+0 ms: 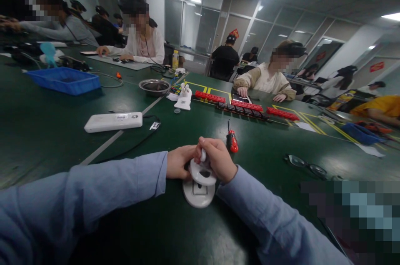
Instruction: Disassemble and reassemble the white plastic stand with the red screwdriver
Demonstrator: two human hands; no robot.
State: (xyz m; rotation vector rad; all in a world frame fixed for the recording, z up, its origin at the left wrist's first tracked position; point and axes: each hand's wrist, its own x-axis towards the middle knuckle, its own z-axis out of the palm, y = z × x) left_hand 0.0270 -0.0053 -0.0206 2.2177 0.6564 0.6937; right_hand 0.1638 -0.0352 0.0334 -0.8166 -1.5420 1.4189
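Observation:
In front of me on the green table stands a white plastic device with a round base (199, 200) and a tilted oval upper part (203, 175); its kind is not clear. My right hand (218, 158) is closed around a small white piece (203, 155) at its top. My left hand (181, 161) wraps the device from the left, its fingertips hidden behind the device and my right hand. A red-and-black screwdriver (232, 141) lies just beyond my right hand.
A white power bank-like box (114, 122), a blue tray (64, 80), a metal bowl (154, 86) and a white bracket-like part (183, 98) lie farther off. Red strips (246, 105) line the table's middle. Eyeglasses (308, 166) lie to the right. Other people (140, 44) sit around the table.

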